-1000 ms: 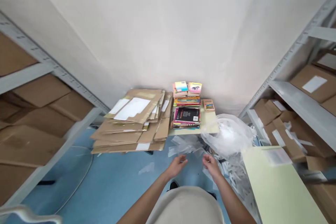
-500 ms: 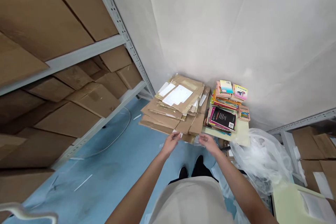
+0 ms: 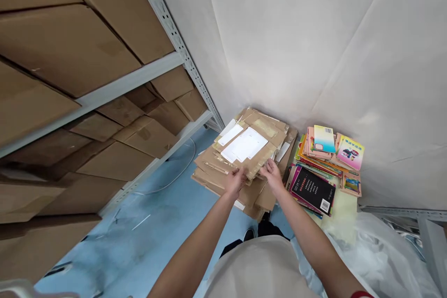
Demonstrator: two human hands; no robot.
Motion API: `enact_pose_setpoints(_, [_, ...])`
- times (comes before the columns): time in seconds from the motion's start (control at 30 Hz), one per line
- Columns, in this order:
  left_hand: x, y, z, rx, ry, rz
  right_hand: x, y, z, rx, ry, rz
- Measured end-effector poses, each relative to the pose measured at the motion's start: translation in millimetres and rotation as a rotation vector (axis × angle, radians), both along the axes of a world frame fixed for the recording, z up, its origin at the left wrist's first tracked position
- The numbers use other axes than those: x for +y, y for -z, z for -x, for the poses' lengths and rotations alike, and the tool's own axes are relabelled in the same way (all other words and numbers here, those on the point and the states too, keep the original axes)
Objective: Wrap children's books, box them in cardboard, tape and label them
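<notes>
Both hands are at the near edge of a stack of flattened cardboard (image 3: 209, 167). On top lies a flattened cardboard box (image 3: 275, 136) with clear tape along its edges and white paper labels (image 3: 244, 144). My left hand (image 3: 236, 182) pinches the near left part of its edge, fingertips partly under it. My right hand (image 3: 272, 175) is closed on the near right corner, thumb above. Right of the stack is a pile of books, with a black-covered book (image 3: 312, 188) at the front and small colourful booklets (image 3: 324, 138) behind.
A metal shelf (image 3: 139, 74) packed with cardboard boxes (image 3: 66, 46) rises on the left. A pale wall (image 3: 296, 46) stands behind the stack. Crumpled clear plastic (image 3: 377, 251) lies at the lower right. A cable (image 3: 185, 167) runs over the blue floor (image 3: 164, 223).
My hands have moved forward from the stack's near side onto the top flattened box's edge and closed on it. The view has shifted, with the books now nearer.
</notes>
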State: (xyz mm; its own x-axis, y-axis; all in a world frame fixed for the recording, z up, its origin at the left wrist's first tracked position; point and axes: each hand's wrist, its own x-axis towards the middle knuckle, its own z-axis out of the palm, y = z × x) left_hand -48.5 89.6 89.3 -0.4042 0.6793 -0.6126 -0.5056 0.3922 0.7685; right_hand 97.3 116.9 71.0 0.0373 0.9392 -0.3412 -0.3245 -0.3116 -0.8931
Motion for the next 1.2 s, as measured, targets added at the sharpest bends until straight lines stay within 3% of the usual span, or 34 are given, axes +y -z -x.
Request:
enact_pose_setpoints(0.2, [-2.5, -6.1, -5.1, -0.034, -0.009, 0.05, 19.6, 6.2, -2.3, 0.033, 0.046, 0.116])
enact_pose_setpoints(0.3, [-13.8, -14.1, -4.3, -0.095, 0.037, 0.009, 22.8, -5.9, -9.3, 0.096, -0.02, 0.14])
enact_pose_setpoints(0.47, [-41.1, -22.5, 1.4, -0.141, 0.142, -0.016, 16.7, -32.9, -17.8, 0.236, -0.013, 0.15])
enact_pose_setpoints(0.6, [-67.9, -22.9, 13.7, -0.126, 0.309, -0.052, -1.5, -43.9, -19.5, 0.126, 0.059, 0.162])
enact_pose_setpoints(0.7, [-83.1, -19.6, 29.3, -0.12, 0.359, -0.027, -28.3, -46.7, -20.6, 0.073, 0.123, 0.096])
enact_pose_setpoints(0.93, [-93.0, -10.5, 57.6, -0.33, 0.219, -0.061, -121.0, -40.8, -31.8, 0.035, 0.265, 0.004])
enact_pose_setpoints(1.07, [-99.5, -6.3, 51.5, -0.35, 0.242, -0.067, -181.6, -32.9, -43.7, 0.019, 0.384, 0.005])
enact_pose_setpoints(1.2, [-107.4, -4.6, 26.3, -0.289, 0.349, -0.076, -240.2, -27.1, -57.6, 0.022, 0.544, 0.022])
